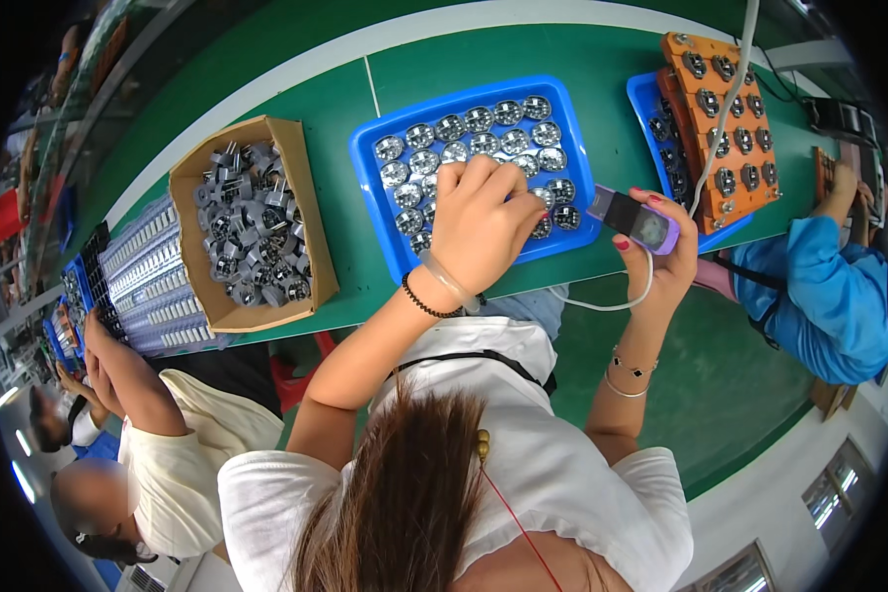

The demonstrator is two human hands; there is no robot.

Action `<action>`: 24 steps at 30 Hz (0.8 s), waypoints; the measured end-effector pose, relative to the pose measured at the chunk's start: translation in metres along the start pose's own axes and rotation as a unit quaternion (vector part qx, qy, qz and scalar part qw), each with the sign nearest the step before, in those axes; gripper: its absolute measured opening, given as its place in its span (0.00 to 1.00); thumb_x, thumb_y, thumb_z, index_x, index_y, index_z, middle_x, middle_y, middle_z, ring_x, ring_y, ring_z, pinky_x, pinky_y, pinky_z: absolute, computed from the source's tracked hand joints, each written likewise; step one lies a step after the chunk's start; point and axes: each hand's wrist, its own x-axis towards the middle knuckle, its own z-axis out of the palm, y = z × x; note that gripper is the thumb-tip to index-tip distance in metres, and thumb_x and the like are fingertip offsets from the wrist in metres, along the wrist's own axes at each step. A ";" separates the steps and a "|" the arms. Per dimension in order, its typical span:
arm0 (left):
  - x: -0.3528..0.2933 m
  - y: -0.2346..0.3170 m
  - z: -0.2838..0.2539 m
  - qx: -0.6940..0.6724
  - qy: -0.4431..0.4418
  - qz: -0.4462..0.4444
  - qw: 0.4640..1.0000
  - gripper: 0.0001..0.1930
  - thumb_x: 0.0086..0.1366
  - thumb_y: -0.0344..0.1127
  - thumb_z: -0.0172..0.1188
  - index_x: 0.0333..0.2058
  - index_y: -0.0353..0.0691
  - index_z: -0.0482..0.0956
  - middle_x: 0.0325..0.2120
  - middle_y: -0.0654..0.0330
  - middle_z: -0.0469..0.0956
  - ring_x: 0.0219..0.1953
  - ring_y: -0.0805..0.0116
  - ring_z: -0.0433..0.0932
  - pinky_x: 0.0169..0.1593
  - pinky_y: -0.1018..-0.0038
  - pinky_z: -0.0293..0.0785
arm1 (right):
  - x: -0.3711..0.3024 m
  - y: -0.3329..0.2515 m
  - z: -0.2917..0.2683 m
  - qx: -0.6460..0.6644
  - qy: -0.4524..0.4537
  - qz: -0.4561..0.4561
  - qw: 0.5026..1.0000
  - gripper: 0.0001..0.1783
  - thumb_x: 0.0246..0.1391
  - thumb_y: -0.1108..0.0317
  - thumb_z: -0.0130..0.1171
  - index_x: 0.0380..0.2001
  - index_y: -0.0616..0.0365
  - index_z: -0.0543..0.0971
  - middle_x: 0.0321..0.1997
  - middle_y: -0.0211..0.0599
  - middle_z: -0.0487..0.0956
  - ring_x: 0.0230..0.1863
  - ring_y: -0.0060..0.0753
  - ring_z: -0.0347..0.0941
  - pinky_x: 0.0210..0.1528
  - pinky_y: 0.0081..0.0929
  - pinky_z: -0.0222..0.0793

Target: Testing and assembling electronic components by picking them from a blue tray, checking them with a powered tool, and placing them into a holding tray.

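My left hand [479, 212] lay palm down over the near right part of the blue plastic tray [375, 183], its fingers [483, 176] curled and bunched narrow on the small round metal parts [479, 120] that filled it; I could not tell whether they had pinched one or only pressed on them. The parts were shiny, disc-shaped and faceted, set in neat rows, and the tray was a shallow rectangle with rounded corners and a raised rim, sitting in the middle of the smooth green desk [335, 109]. My right hand [666, 252] was raised just past the tray's right rim, fingers wrapped around a small boxy lilac handheld device [633, 219] with a dark face, from which a pale cable [602, 304] looped down off the near edge of the desk. To the left of the tray stood an open brown cardboard box [301, 187], rough-edged, heaped with grey metal pieces [247, 222] with prongs, jumbled together. Toward the right end of the desk a flat orange board [750, 168] studded with round dark sockets lay tilted across a second blue tray [646, 104]. A person in a cream top [202, 434] sat at my left, and another person in a blue sleeve [819, 296] leaned at the desk's right end.
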 end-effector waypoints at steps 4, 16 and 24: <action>0.000 -0.001 0.003 0.011 -0.013 -0.014 1.000 0.04 0.46 0.36 0.67 0.22 0.48 0.80 0.24 0.69 0.68 0.35 0.68 0.67 0.42 0.68 0.57 | 0.004 -0.001 -0.001 -0.032 -0.044 -0.012 0.998 0.27 0.42 0.73 0.70 0.47 0.62 0.71 0.48 0.45 0.76 0.52 0.37 0.71 0.54 0.30 0.66; 0.016 -0.010 -0.004 0.036 0.021 -0.056 0.998 0.09 0.45 0.38 0.70 0.27 0.49 0.82 0.26 0.70 0.70 0.33 0.68 0.68 0.40 0.69 0.56 | 0.008 -0.001 0.004 -0.053 -0.067 -0.006 0.996 0.26 0.41 0.78 0.69 0.46 0.62 0.73 0.48 0.44 0.75 0.51 0.36 0.71 0.54 0.30 0.66; 0.019 -0.005 -0.011 0.002 0.019 0.032 0.999 0.07 0.45 0.33 0.68 0.26 0.50 0.82 0.25 0.70 0.69 0.32 0.69 0.68 0.40 0.70 0.56 | 0.021 0.001 0.010 -0.157 -0.128 -0.029 0.979 0.25 0.40 0.78 0.69 0.45 0.63 0.74 0.48 0.44 0.75 0.51 0.37 0.71 0.53 0.29 0.67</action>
